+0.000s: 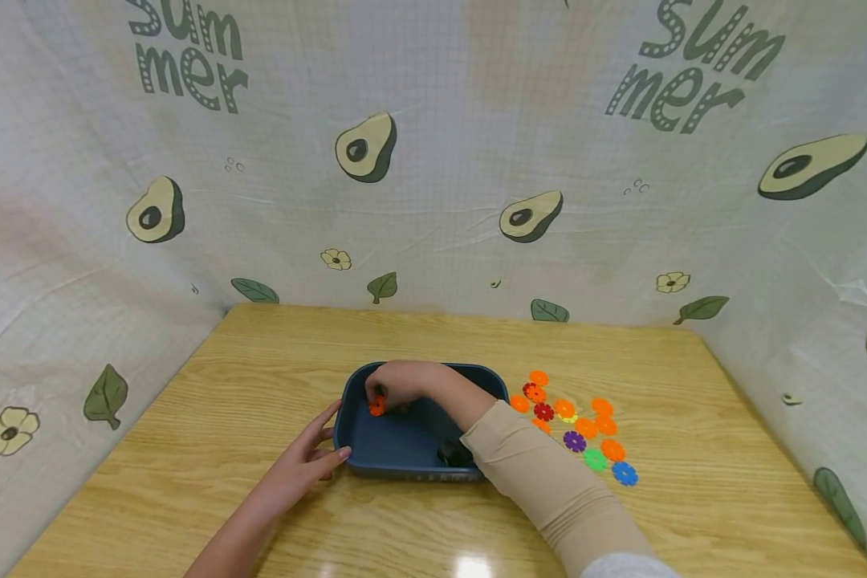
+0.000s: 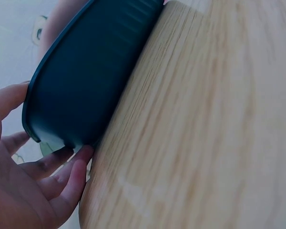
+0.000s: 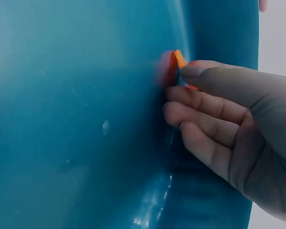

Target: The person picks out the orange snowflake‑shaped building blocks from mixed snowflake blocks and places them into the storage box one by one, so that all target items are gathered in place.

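The right hand (image 1: pixel 402 380) is inside the blue tray (image 1: pixel 390 441), and its thumb and fingertips pinch an orange flower disc (image 1: pixel 376 407). The disc is in the left part of the tray, close to the left wall. It is at the tips of the fingers, on the side toward the person. The disc is round, so it has no long way; in the right wrist view its thin edge shows. No view shows clearly if it touches the floor of the tray. The tray's long sides run from left to right, and the right arm comes across from the right. The left hand (image 1: pixel 309 451) is just outside the left wall and holds the near left corner, thumb on one side and fingers around the other. So both hands are near the disc, but the wall is between it and the left hand. More loose flower discs (image 1: pixel 585 428) lie flat on the wooden table (image 1: pixel 694 482), past the tray's other end. A small black thing (image 1: pixel 451 453) shows near the sleeve (image 1: pixel 549 474); what it is, nobody can tell.
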A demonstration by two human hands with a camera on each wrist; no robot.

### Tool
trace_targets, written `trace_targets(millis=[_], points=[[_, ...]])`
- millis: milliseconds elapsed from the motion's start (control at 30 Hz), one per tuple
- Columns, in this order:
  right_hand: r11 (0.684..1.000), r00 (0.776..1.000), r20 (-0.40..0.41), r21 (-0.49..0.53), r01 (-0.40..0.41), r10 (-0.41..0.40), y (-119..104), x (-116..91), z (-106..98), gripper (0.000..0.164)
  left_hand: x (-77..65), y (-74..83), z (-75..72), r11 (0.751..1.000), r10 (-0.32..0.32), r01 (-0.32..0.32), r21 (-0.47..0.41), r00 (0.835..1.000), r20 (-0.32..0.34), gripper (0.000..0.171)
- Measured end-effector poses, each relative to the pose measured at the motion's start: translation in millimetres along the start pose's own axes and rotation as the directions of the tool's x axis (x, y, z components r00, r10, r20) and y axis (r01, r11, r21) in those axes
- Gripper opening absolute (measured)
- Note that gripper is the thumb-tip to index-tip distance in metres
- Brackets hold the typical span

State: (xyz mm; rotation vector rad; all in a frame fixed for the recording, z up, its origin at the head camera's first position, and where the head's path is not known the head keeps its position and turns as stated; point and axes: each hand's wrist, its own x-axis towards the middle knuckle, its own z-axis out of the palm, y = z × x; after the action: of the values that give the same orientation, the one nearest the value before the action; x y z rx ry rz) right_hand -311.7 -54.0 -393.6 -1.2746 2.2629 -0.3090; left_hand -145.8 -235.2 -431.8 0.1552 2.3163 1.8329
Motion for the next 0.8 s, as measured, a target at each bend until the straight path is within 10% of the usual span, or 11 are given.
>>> trace_targets(millis=[800], points=[[0.98,0.998,-0.002,0.189,0.063,-0.064,-6.6,-17.4,-22.4,0.023,1.8,-2.3,-0.3,1.0,-0.005,0.005,-0.017,1.0,-0.003,0.074]])
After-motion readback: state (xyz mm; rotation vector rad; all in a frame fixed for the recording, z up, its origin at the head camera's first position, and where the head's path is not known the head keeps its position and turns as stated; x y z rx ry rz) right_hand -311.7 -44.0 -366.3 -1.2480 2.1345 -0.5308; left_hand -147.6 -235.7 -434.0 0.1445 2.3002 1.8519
